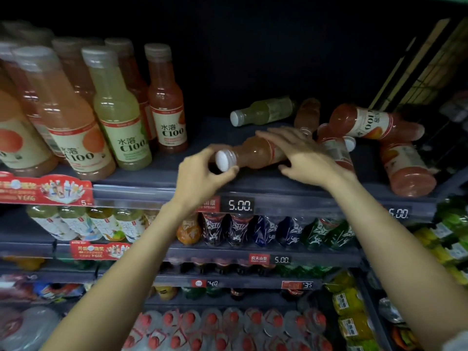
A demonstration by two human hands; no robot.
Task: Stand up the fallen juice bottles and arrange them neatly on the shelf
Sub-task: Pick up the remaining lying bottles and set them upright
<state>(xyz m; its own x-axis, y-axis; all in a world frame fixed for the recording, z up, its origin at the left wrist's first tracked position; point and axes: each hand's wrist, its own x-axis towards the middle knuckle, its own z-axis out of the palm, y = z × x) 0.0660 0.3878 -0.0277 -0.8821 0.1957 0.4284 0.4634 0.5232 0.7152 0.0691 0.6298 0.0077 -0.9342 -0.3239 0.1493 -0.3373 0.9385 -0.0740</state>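
An orange juice bottle [253, 153] lies on its side on the top shelf [157, 179], white cap toward me. My left hand [200, 178] curls round its cap and neck. My right hand [301, 153] lies over the bottle's body with fingers spread and nearly straight. Behind it lies a fallen yellow-green bottle [263, 111]. To the right several red-orange bottles lie in a heap, among them a labelled bottle [374, 124] on top and a bottle at the shelf's front edge [407, 173]. On the left, upright bottles [119, 110] stand in rows.
A price strip with a 5.00 tag [239, 205] runs along the shelf's front edge. Lower shelves hold tea bottles [81, 224], dark sports drinks [238, 228] and red-capped water bottles [228, 328]. Bare shelf space [210, 133] lies between the upright rows and the fallen bottles.
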